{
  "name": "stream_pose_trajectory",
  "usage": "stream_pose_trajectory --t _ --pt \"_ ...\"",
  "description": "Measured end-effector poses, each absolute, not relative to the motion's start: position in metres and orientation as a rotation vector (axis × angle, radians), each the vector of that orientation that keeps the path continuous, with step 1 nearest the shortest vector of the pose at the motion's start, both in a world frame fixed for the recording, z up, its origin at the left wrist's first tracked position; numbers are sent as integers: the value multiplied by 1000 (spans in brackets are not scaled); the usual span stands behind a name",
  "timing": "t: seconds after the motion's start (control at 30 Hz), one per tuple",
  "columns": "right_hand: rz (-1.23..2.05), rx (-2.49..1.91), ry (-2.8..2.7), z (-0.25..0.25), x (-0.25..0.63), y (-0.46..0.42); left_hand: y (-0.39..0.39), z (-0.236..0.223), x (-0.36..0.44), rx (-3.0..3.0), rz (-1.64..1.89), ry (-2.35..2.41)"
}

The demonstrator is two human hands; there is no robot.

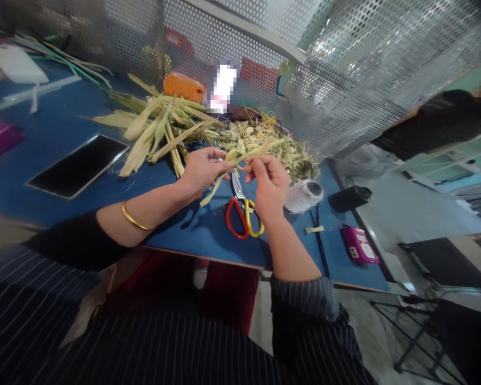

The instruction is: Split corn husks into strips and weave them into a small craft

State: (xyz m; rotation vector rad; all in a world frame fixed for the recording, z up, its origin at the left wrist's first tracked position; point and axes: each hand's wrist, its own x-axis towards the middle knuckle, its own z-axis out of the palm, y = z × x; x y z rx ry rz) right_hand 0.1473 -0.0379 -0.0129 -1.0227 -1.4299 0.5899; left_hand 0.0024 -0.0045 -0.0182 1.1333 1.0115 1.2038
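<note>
Between my hands is a pale yellow-green strip of dried husk [246,155], bent into a loop with one end hanging down to the left. My left hand [203,170] pinches its left part between thumb and fingers. My right hand [269,182] is closed on the right part, thumb against forefinger. Just below lies a pair of scissors [238,195] with one red and one yellow handle, its blade tips partly hidden behind the husk and fingers. Right of my right hand a white spool of thread [304,195] lies on its side.
On the blue table [196,230] are a pile of long dried husks [152,125], a heap of husk scraps [260,133], a dark tablet [78,164], an orange object [184,86] and a purple packet [359,244]. A perforated metal screen [240,37] stands behind. Folding chairs [452,262] are at right.
</note>
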Motion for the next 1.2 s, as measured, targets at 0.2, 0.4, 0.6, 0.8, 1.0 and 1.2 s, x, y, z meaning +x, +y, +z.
stream_pose_trajectory --t 0.2,0.4,0.6,0.8,1.0,1.2 --pt "504 -1207 -1634 -11 155 -37 -4 -19 4 1103 1263 983" --pt "465 -1280 -1655 -12 155 -35 -7 -14 5 1169 1288 1018" --pt "402 -1320 -1724 -13 157 -35 -5 -26 7 1341 1313 981" --pt "205 -1410 -1703 -16 154 -38 -7 -34 2 1719 1259 1000" --pt "379 -1427 -1678 -12 157 -36 -16 -24 -2 2051 1103 1032" --pt "631 -1438 -1604 -8 161 -32 -16 -24 -2 2226 1028 1002"
